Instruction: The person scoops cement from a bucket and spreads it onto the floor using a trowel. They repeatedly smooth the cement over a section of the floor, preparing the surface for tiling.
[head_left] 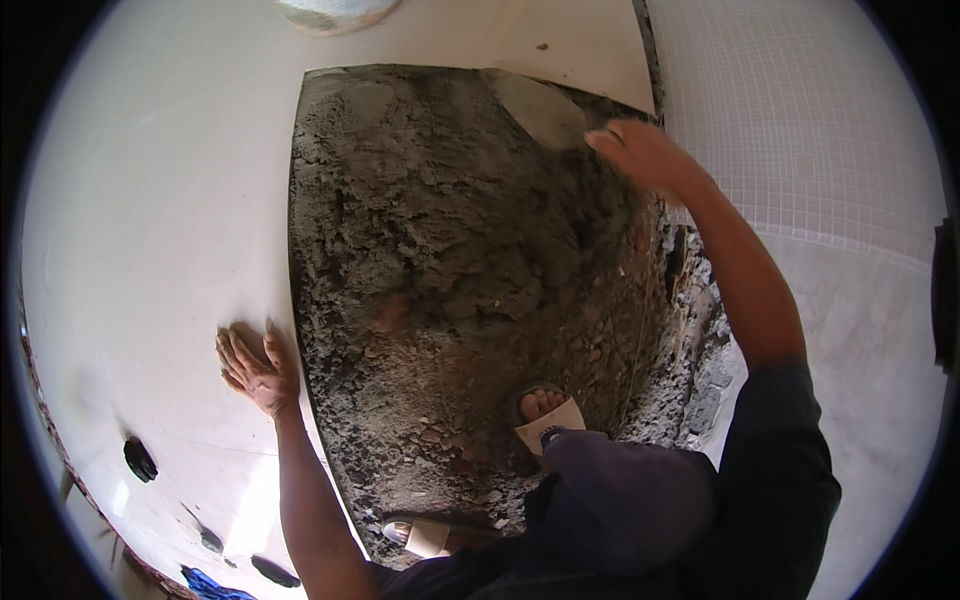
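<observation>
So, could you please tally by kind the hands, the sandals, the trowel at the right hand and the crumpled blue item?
Left hand and right hand: 2
Left sandal and right sandal: 2
Trowel: 1
Crumpled blue item: 1
Total: 6

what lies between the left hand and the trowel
In the head view, between the left hand and the trowel lie the edge of the pale floor tile, then rough grey mortar.
</observation>
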